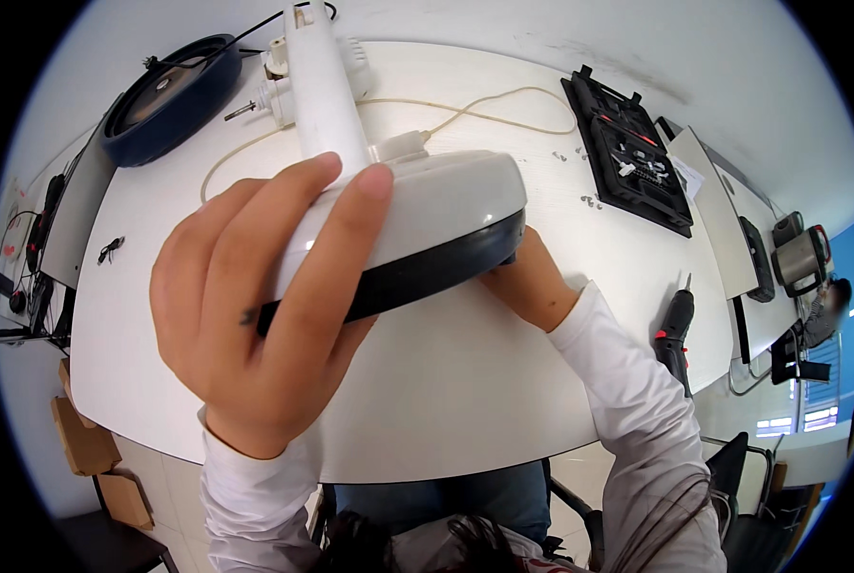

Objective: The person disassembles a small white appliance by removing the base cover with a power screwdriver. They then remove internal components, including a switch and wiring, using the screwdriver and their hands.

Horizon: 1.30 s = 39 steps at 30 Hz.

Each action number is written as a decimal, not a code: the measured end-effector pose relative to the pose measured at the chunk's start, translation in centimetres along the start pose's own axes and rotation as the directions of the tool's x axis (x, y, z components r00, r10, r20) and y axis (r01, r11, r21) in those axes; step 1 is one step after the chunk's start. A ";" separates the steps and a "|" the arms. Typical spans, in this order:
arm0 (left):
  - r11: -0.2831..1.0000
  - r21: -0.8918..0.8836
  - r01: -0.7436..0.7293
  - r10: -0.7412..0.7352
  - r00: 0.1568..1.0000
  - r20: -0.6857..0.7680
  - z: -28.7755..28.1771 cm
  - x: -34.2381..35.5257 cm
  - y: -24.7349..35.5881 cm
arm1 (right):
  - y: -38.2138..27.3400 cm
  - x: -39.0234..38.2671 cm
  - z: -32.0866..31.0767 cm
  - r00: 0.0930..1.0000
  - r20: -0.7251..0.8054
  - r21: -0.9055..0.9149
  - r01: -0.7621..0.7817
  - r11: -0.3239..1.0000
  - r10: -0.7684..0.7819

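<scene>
My left grip [241, 315] is wrapped round the white-and-black base [436, 215]; right grip [530, 285] half hidden behind it, can't tell its closure. Power screwdriver [675, 329] on table [465, 401].

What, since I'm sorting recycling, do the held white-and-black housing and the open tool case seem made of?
White-and-black housing: probably plastic, smooth and slightly glossy, showing soft highlights. Tool case: likely plastic, dull black, with moulded-looking recesses.
</scene>
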<state>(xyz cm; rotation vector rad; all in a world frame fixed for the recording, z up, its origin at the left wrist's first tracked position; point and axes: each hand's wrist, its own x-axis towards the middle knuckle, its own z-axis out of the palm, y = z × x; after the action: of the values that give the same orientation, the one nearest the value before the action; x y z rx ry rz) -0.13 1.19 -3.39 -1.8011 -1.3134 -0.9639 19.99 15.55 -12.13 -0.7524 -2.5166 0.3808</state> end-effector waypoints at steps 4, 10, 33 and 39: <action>1.000 0.002 0.016 -0.016 1.000 0.016 -0.2 0.0 0.2 | 1.0 -0.6 -2.8 0.997 0.064 -0.146 0.039 0.989 -0.030; 0.999 0.015 0.032 -0.033 0.999 0.026 -0.3 -0.1 0.2 | 3.1 -0.9 -5.1 0.987 0.152 -0.073 -0.034 0.997 0.045; 0.998 -0.007 0.058 -0.057 0.996 0.067 -0.7 -0.2 0.1 | 3.3 1.3 -3.3 0.978 0.066 -0.211 -0.178 0.961 0.196; 0.999 -0.006 0.054 -0.053 0.997 0.055 -0.4 -0.4 0.1 | 3.7 -1.2 -4.4 0.967 0.032 -0.176 -0.244 0.954 0.254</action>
<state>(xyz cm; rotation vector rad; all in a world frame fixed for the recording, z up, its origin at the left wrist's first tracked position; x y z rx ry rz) -0.19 0.60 -3.59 -1.8173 -1.3996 -0.9551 24.84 18.42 -10.27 -1.1482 -2.5336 0.2741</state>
